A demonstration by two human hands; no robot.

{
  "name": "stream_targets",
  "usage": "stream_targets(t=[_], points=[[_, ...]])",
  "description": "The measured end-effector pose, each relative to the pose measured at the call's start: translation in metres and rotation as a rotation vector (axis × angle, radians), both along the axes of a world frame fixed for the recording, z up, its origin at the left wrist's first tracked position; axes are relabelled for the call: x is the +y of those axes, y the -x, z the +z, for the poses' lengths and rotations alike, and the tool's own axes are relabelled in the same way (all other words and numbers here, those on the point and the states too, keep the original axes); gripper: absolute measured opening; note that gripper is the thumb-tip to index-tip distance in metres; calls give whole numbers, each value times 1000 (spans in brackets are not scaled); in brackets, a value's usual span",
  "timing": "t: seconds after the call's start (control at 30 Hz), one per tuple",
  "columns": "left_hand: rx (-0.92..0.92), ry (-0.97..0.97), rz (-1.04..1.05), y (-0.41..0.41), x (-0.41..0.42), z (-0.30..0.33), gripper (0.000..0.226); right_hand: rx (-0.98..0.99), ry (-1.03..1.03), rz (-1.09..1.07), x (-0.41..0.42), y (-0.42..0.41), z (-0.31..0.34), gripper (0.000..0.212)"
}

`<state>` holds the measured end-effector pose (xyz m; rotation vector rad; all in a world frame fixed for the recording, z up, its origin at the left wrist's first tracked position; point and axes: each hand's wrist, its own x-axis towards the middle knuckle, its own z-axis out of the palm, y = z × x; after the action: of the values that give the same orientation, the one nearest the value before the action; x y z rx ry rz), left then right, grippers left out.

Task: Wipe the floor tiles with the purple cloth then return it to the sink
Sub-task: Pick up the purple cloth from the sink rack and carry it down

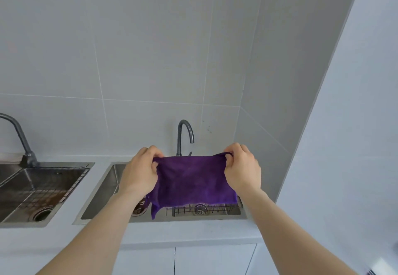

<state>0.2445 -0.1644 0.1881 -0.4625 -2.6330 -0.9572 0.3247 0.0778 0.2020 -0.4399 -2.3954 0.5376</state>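
The purple cloth [193, 181] hangs spread between both hands above the sink [101, 193]; the left hand [141, 170] pinches its left top corner, the right hand [242, 168] its right.

Cloth [195, 181], purple, spread flat in the air over the right sink [101, 195], pinched at its top corners by left hand [140, 172] and right hand [242, 170]. Lower edge hanging just above a wire rack [206, 209] in the basin. Curved tap [185, 137] behind the cloth at the sink's back edge. Second sink [43, 190] with its own tap [20, 139] at the counter's left.
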Motion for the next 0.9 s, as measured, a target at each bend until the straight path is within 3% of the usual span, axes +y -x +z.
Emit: stream_targets(t=[0.53, 0.9], points=[[-34, 81, -42, -107, 70, 8, 17, -25, 99, -61, 81, -120, -10, 19], [-165, 172, -24, -193, 101, -70, 20, -165, 249, -33, 112, -199, -92, 20]])
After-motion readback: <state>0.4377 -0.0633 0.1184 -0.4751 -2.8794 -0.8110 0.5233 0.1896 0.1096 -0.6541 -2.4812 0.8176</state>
